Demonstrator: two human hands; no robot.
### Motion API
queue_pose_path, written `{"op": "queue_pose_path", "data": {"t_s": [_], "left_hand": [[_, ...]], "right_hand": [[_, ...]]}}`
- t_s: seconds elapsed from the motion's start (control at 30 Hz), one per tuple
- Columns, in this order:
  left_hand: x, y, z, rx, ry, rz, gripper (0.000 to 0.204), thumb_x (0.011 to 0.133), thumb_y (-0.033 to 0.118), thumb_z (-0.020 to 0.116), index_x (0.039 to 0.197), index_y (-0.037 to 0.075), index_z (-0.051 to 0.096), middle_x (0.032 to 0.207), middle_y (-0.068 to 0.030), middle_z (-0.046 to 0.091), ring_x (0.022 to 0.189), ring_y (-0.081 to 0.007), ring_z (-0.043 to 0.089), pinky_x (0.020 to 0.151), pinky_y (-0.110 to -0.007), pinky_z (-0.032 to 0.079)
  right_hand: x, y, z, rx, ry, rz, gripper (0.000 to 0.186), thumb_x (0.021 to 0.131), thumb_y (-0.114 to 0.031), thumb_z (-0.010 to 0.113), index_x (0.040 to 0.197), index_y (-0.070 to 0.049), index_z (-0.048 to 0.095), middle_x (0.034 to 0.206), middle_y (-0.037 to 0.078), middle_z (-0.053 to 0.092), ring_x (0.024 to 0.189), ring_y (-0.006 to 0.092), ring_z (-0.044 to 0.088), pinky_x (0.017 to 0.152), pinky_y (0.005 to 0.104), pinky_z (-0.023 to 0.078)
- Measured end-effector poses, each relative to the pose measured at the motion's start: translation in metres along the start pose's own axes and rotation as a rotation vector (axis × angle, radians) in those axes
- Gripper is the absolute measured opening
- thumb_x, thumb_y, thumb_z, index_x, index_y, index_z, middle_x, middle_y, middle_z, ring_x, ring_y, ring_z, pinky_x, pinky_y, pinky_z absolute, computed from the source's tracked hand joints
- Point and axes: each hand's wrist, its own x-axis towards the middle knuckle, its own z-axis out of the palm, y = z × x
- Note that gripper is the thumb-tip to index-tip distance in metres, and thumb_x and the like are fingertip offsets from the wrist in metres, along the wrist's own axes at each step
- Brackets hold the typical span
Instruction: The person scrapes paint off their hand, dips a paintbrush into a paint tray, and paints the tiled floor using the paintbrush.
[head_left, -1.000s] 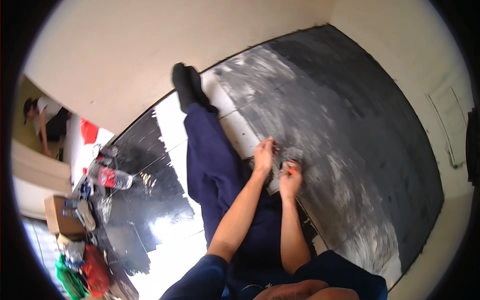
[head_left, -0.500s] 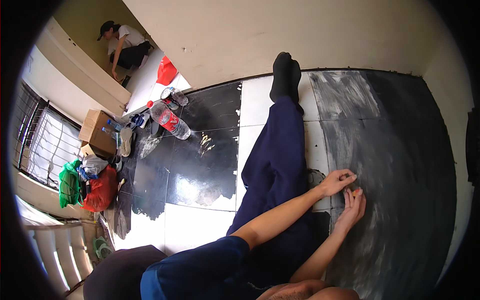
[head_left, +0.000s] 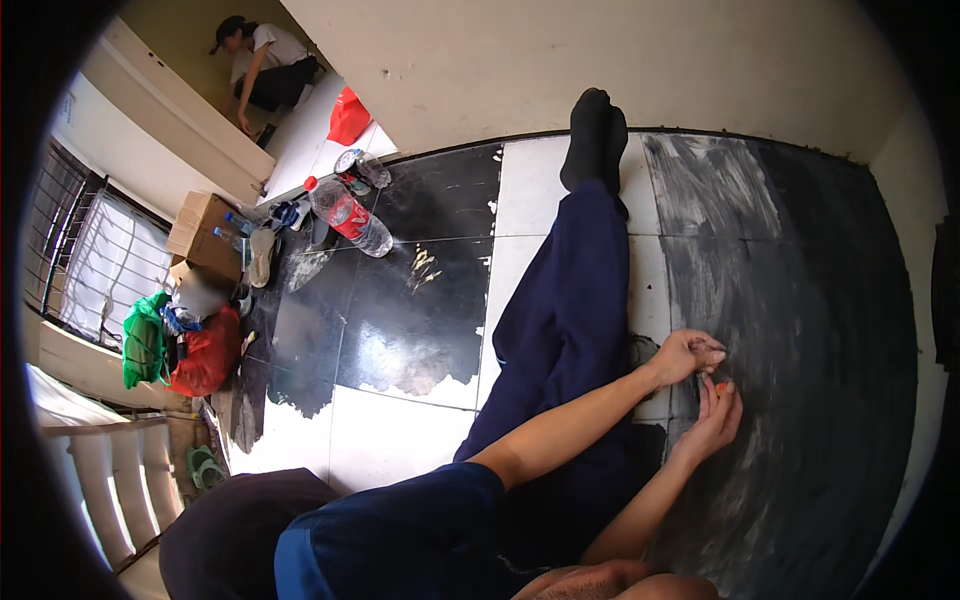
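I sit on a tiled floor with one leg in dark blue trousers [head_left: 560,300] stretched out, ending in a black sock [head_left: 594,135]. Both hands meet low at the right over a floor patch smeared with dark grey coating [head_left: 800,330]. My left hand [head_left: 686,355] has its fingers curled, pinching something too small to make out. My right hand [head_left: 716,418] lies just below it and holds a small orange object [head_left: 721,388] at the fingertips. The two hands almost touch.
A large plastic bottle with a red cap [head_left: 345,215] lies on black tiles at the left. Beyond it stand a cardboard box [head_left: 200,235], red and green bags [head_left: 180,350] and clutter. Another person [head_left: 262,65] crouches in a doorway at the far left. A cream wall [head_left: 620,60] runs behind.
The view has swung to the left, bringing the doorway, the crouching person and the clutter into sight. My hands stay together over the dark floor patch, with little change in their pose.
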Motion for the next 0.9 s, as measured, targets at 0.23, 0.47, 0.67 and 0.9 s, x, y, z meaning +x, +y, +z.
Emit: {"op": "queue_pose_path", "data": {"t_s": [0.23, 0.47, 0.67, 0.9], "left_hand": [[0.002, -0.003, -0.002, 0.054, -0.028, -0.003, 0.018, 0.098, 0.018, 0.069, 0.098, 0.000, 0.067, 0.076, -0.0003, 0.064, 0.069, -0.0084, 0.062, 0.064, -0.025, 0.054], [0.005, -0.005, 0.002, 0.371, 0.069, 0.040, 0.025, 0.098, 0.025, 0.070, 0.092, 0.001, 0.067, 0.073, 0.0023, 0.063, 0.066, -0.0060, 0.058, 0.062, -0.026, 0.049], [0.006, -0.006, -0.007, 0.533, 0.105, -0.045, 0.039, 0.098, 0.040, 0.066, 0.089, 0.002, 0.067, 0.074, -0.0009, 0.066, 0.071, -0.0071, 0.061, 0.065, -0.027, 0.050], [-0.003, 0.013, 0.001, 0.328, -0.047, -0.239, 0.039, 0.102, 0.036, 0.059, 0.089, 0.001, 0.068, 0.073, -0.0058, 0.066, 0.059, -0.0117, 0.060, 0.057, -0.029, 0.049]], "right_hand": [[0.002, 0.003, -0.001, 0.018, -0.074, -0.002, 0.041, 0.100, -0.021, 0.064, 0.126, 0.011, 0.055, 0.120, 0.022, 0.063, 0.105, 0.0319, 0.069, 0.094, 0.0377, 0.055], [0.005, 0.024, 0.005, 0.073, -0.127, -0.012, 0.038, 0.100, -0.019, 0.065, 0.123, 0.010, 0.057, 0.119, 0.021, 0.065, 0.109, 0.0295, 0.067, 0.096, 0.0375, 0.054], [-0.002, 0.026, 0.015, 0.059, -0.127, -0.027, 0.039, 0.099, -0.018, 0.066, 0.123, 0.010, 0.056, 0.118, 0.023, 0.065, 0.105, 0.0288, 0.068, 0.094, 0.0367, 0.056], [-0.006, 0.007, 0.012, -0.130, -0.084, -0.234, 0.035, 0.099, -0.019, 0.069, 0.119, 0.008, 0.061, 0.114, 0.019, 0.067, 0.097, 0.0231, 0.070, 0.087, 0.0332, 0.057]]}}
